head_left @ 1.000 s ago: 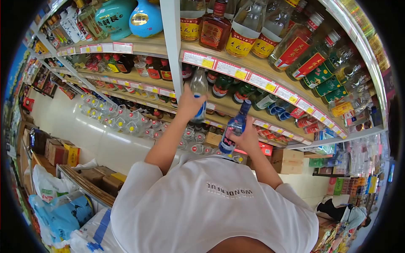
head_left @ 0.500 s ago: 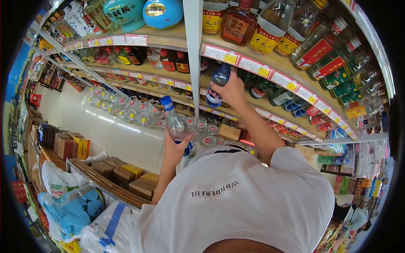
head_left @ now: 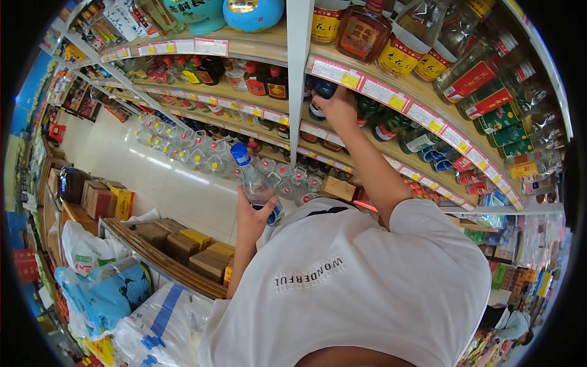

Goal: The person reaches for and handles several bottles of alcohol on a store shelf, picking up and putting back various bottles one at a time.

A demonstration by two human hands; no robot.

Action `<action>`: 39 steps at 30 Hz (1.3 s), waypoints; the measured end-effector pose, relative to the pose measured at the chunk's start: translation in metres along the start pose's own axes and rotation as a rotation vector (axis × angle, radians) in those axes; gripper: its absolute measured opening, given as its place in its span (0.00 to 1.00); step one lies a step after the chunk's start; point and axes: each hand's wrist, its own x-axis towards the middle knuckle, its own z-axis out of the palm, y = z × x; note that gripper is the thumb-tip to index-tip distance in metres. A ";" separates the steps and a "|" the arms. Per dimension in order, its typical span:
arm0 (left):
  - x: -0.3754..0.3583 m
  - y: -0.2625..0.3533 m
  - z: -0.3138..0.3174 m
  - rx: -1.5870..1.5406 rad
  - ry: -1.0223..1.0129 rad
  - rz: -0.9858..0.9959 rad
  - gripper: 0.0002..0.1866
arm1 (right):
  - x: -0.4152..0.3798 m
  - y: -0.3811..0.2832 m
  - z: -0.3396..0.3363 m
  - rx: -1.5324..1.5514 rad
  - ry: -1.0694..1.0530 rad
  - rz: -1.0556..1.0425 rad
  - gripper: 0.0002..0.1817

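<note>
In the head view my left hand (head_left: 252, 217) is closed around the lower part of a clear glass bottle (head_left: 259, 185) with a blue cap. That bottle stands nearly upright, tilted a little, in front of my chest. My right hand (head_left: 340, 109) reaches into the second shelf from the top, its fingers wrapped round a dark blue bottle (head_left: 324, 89). Much of this bottle is hidden by the hand and the shelf edge above. Green bottles (head_left: 389, 126) stand just right of my right hand.
A white shelf post (head_left: 298, 92) rises left of my right hand. The upper shelf's price-tag rail (head_left: 384, 94) overhangs that hand. Several clear jugs (head_left: 199, 160) stand on the floor. At lower left are a cart with cardboard boxes (head_left: 208, 264) and plastic bags (head_left: 156, 324).
My right hand has moved the dark blue bottle up and deeper into the shelf, under the rail. My left hand still holds the clear bottle; the view has shifted slightly.
</note>
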 end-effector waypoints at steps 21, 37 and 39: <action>0.021 -0.002 0.021 -0.001 -0.106 -0.008 0.31 | -0.005 0.015 0.014 -0.094 0.065 -0.130 0.51; 0.014 -0.016 0.028 -0.103 -0.102 0.018 0.31 | -0.012 0.008 -0.003 -0.086 0.044 -0.166 0.55; 0.015 -0.015 0.032 -0.069 -0.107 0.019 0.32 | -0.014 0.001 -0.010 -0.048 -0.051 -0.081 0.53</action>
